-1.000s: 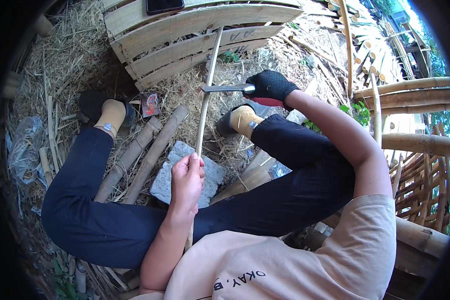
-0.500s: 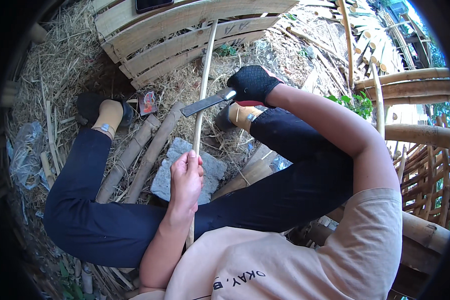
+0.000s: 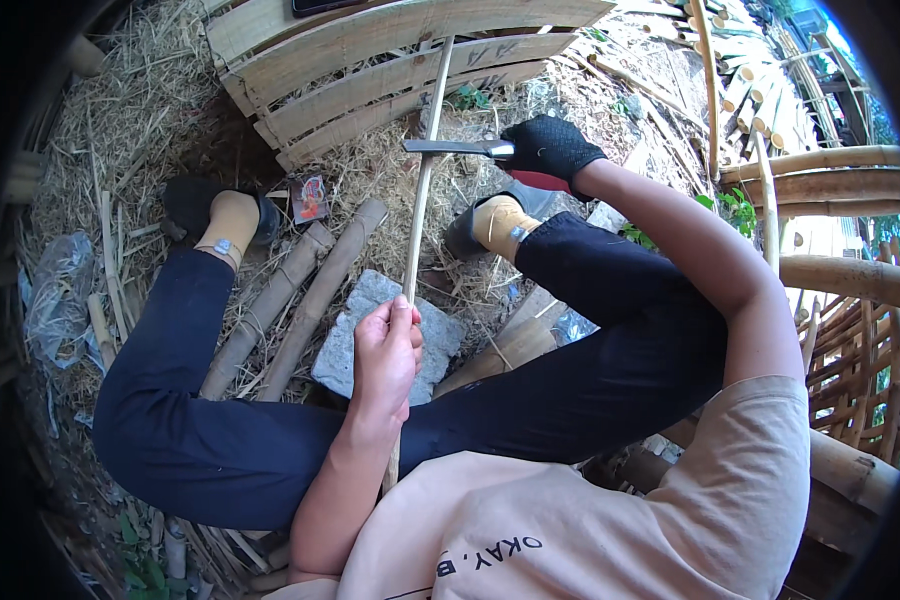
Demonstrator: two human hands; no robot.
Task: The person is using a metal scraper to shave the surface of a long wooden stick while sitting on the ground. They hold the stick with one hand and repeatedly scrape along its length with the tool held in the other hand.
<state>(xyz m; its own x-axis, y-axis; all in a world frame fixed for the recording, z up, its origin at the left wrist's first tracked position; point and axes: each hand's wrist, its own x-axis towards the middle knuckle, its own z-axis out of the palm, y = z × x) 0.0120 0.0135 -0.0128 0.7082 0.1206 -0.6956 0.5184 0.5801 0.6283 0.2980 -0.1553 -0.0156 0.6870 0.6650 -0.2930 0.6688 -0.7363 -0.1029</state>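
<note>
Over straw (image 3: 135, 130), left hand (image 3: 386, 352) pinches one stick (image 3: 417, 230), right hand (image 3: 548, 148) grips one knife (image 3: 460, 148).

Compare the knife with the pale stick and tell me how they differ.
Length: the stick is long, while the visible part of the knife is much shorter.
Look: the stick is pale; the knife's blade is metallic grey.
Pose: the stick points away from the body, while the knife crosses it sideways.
Hold: the bare left hand grips the stick; the gloved right hand grips the knife.
Both look narrow and straight.
</note>
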